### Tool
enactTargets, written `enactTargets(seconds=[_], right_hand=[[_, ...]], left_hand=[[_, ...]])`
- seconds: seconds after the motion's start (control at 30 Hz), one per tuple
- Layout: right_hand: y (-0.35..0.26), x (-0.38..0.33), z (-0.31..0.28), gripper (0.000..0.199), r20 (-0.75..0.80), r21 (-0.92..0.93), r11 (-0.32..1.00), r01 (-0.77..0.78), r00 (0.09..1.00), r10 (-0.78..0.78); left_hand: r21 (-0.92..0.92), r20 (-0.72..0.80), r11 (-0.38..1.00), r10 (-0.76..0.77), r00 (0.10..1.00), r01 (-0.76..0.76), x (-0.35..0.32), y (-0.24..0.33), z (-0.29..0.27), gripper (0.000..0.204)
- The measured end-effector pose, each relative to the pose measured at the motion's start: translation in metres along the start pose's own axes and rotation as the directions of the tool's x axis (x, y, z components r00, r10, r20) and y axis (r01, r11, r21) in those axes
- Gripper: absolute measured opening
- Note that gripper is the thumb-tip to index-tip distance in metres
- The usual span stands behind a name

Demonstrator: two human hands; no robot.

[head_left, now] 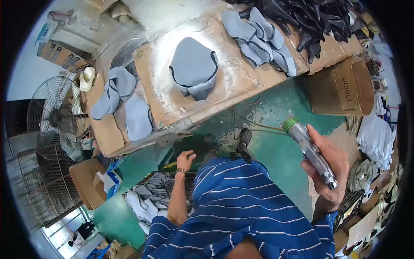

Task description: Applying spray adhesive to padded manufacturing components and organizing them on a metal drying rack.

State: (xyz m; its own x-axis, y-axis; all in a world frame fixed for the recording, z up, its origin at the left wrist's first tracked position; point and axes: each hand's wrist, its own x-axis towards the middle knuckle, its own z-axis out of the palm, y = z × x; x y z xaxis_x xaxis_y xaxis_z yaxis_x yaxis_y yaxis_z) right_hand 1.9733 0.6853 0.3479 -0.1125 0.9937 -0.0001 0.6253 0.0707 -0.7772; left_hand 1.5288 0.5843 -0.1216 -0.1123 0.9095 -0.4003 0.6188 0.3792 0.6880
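Note:
My right hand (330, 166) grips a metallic spray gun (311, 149) with a green nozzle end, held up at the right over the green floor. My left hand (185, 160) hangs low, fingers loosely curled and holding nothing, just above a wire crate (177, 183) of grey cut pieces. A grey fabric piece with black edging (194, 67) lies on a powder-dusted cardboard sheet (233, 82) on the workbench ahead of me. I wear a blue striped shirt.
More grey pieces lie on the bench at left (123, 99) and upper right (261, 36), beside a heap of black pieces (310, 17). An open cardboard box (345, 88) stands at the right, a standing fan (56, 116) at the left. Cables run over the floor.

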Motion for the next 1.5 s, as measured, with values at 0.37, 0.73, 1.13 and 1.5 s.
enactTargets(seconds=[0.37,0.73,1.13,1.5], right_hand=[[-0.061,0.024,0.016,0.067,0.090,-0.130,0.985,0.116,0.990,-0.105],[-0.106,0.007,0.050,0.070,0.163,-0.239,0.968,0.072,0.986,-0.033],[-0.176,0.006,0.116,0.064,-0.021,-0.458,0.882,0.110,0.991,-0.134],[-0.224,-0.010,0.155,0.070,0.239,-0.543,0.748,0.383,0.924,-0.300]], left_hand=[[-0.199,0.181,0.805,-0.531,0.828,0.559,-0.091,-0.190,0.045,0.033],[-0.418,0.318,0.615,-0.590,0.742,0.669,-0.056,-0.206,0.043,0.023],[-0.354,0.212,0.762,-0.499,0.840,0.542,0.005,-0.205,0.024,0.026],[-0.306,0.302,0.734,-0.529,0.793,0.606,-0.015,-0.222,0.022,0.020]])
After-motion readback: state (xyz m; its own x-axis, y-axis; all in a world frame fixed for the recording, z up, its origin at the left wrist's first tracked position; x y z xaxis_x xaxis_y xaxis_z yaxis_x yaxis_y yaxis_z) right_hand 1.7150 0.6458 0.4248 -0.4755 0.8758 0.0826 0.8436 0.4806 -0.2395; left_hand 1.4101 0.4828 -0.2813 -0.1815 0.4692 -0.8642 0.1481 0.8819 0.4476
